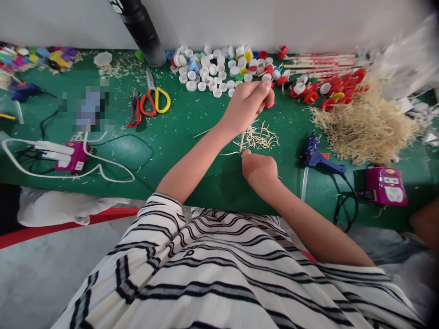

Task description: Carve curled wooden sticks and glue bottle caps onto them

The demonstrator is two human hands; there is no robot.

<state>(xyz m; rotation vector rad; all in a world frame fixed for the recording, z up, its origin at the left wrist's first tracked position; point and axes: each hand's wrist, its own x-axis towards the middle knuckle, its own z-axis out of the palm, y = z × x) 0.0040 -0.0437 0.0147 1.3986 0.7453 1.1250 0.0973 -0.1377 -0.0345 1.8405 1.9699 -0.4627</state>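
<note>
My left hand [252, 103] reaches across the table with its fingers pinched together; what they hold is hidden, and a red cap [270, 104] shows right by the fingertips. Nearer to me, my right hand [260, 169] is closed in a fist round a thin wooden stick [243, 140], whose other end passes under my left hand. A pale strand [228, 154] sticks out to the left by the right thumb. Just beyond the right hand lies a small loose pile of pale strands [262, 137].
White and coloured bottle caps [212, 69] lie at the back, with red caps [343, 89] and a straw heap [366, 123] to the right. A blue glue gun [318, 157], scissors [151, 98], red pliers [135, 109], a black bottle [144, 34] and corded purple power blocks [387, 186] stand around.
</note>
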